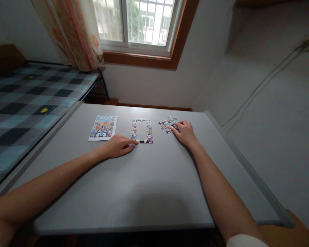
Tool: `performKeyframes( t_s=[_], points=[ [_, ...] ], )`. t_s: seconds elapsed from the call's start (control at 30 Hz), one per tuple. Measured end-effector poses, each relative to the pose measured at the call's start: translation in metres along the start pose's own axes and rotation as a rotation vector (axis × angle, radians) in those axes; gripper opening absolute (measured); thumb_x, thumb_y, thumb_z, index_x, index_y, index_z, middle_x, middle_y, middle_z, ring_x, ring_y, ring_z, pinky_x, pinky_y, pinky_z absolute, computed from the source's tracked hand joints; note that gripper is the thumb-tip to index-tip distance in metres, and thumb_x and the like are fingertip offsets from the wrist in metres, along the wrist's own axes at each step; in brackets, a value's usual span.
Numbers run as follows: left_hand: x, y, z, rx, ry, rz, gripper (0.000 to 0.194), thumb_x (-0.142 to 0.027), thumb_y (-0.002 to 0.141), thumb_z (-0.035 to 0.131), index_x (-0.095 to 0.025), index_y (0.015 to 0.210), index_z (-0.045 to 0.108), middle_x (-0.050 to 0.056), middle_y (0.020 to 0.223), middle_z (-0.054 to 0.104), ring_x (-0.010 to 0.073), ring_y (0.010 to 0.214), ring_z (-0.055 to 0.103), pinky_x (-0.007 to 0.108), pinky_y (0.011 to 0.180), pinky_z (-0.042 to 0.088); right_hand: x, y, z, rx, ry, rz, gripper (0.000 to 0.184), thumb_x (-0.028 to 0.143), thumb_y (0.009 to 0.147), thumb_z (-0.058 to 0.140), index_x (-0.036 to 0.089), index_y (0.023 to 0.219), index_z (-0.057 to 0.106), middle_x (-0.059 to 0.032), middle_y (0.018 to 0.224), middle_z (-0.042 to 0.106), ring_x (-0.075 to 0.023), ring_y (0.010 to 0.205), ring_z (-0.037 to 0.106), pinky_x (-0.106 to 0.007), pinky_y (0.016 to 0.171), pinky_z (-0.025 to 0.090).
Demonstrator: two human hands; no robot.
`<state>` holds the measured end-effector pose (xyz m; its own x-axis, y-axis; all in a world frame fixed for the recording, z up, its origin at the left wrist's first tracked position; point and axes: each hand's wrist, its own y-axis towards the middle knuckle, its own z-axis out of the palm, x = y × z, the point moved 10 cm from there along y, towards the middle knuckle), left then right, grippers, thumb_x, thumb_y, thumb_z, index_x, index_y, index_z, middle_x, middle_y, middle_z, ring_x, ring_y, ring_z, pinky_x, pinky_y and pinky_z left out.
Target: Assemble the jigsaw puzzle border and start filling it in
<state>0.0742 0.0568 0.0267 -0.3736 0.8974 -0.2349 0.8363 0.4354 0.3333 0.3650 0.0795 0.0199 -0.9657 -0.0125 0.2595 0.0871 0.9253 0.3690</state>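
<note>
On the table lies a rectangular border of joined jigsaw pieces (149, 132), its middle showing bare tabletop. My left hand (119, 145) rests at the border's lower left corner, index finger stretched out and touching it, with nothing in its grasp. To the right is a loose pile of small multicoloured puzzle pieces (166, 124). My right hand (185, 133) reaches into the pile's right side, thumb and fingertips brought close around a small piece there; the fingers partly cover it. Left of the border lies a printed reference picture (103, 127) with cartoon figures.
The pale grey table (154, 178) has a raised edge on its right. A bed with a checked cover (41, 92) stands along the left side. Beyond the table are a barred window (149, 24) and a curtain (74, 34). Cables (262, 85) hang on the right wall.
</note>
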Motion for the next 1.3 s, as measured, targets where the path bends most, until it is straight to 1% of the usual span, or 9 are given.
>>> performKeyframes(
  t_s=[0.1,0.2,0.3,0.43,0.63,0.87,1.03,1.3],
  points=[
    [0.000,0.000,0.000,-0.001,0.006,0.008,0.030,-0.032,0.096,0.051,-0.022,0.112,0.074,0.000,0.063,0.069,0.0081,0.052,0.058,0.019,0.053,0.035,-0.005,0.000,-0.002,-0.021,-0.004,0.037,0.038,0.038,0.088,0.055,0.019,0.116,0.073,-0.0139,0.112,0.063,-0.0293,0.104,0.052,-0.044,0.095,0.043],
    [-0.001,0.000,-0.001,-0.008,0.011,0.013,0.030,-0.032,0.096,0.051,-0.022,0.112,0.074,0.000,0.063,0.068,0.0078,0.051,0.057,0.019,0.053,0.035,-0.010,0.000,-0.001,-0.011,-0.010,0.067,0.039,0.040,0.088,0.054,0.018,0.115,0.073,-0.0142,0.112,0.063,-0.0301,0.105,0.052,-0.045,0.095,0.043],
    [-0.001,0.000,-0.001,-0.006,0.008,0.012,0.030,-0.032,0.096,0.051,-0.021,0.111,0.074,0.000,0.063,0.068,0.0076,0.050,0.056,0.018,0.052,0.034,-0.011,0.000,0.002,0.011,-0.002,0.071,0.038,0.040,0.088,0.054,0.019,0.113,0.074,-0.0141,0.113,0.063,-0.0302,0.107,0.052,-0.044,0.096,0.042],
    [-0.002,0.000,-0.001,-0.011,0.008,0.016,0.030,-0.032,0.096,0.051,-0.021,0.111,0.074,0.000,0.062,0.068,0.0077,0.050,0.057,0.018,0.052,0.035,-0.012,0.001,0.001,0.009,0.002,0.081,0.035,0.040,0.088,0.055,0.019,0.109,0.075,-0.0137,0.113,0.063,-0.0300,0.107,0.052,-0.044,0.096,0.042],
    [-0.002,0.000,-0.002,-0.023,0.003,0.024,0.030,-0.032,0.096,0.050,-0.021,0.111,0.074,-0.001,0.060,0.067,0.0073,0.048,0.055,0.019,0.051,0.034,-0.016,0.000,0.001,0.001,-0.024,0.106,0.039,0.042,0.087,0.056,0.020,0.114,0.073,-0.0137,0.112,0.063,-0.0305,0.104,0.051,-0.044,0.093,0.043],
    [-0.003,0.000,-0.002,-0.005,0.014,0.023,0.030,-0.032,0.096,0.051,-0.021,0.111,0.074,0.000,0.059,0.066,0.0079,0.049,0.055,0.019,0.052,0.033,-0.017,0.001,0.004,0.019,-0.009,0.110,0.037,0.040,0.087,0.057,0.019,0.112,0.074,-0.0141,0.112,0.063,-0.0303,0.106,0.052,-0.044,0.095,0.043],
    [-0.003,0.000,-0.001,0.001,0.025,0.013,0.031,-0.033,0.096,0.050,-0.021,0.111,0.075,0.000,0.059,0.066,0.0079,0.050,0.056,0.019,0.051,0.033,-0.016,0.001,0.004,0.016,0.020,0.083,0.037,0.039,0.087,0.055,0.018,0.112,0.074,-0.0139,0.111,0.064,-0.0290,0.107,0.053,-0.043,0.098,0.042],
    [-0.001,0.001,-0.001,0.005,0.006,0.011,0.031,-0.033,0.096,0.050,-0.021,0.111,0.074,0.000,0.060,0.066,0.0080,0.049,0.056,0.019,0.052,0.035,-0.017,0.001,0.002,-0.002,0.024,0.085,0.040,0.041,0.086,0.054,0.017,0.112,0.074,-0.0149,0.110,0.063,-0.0305,0.104,0.052,-0.045,0.096,0.043]
  ],
)
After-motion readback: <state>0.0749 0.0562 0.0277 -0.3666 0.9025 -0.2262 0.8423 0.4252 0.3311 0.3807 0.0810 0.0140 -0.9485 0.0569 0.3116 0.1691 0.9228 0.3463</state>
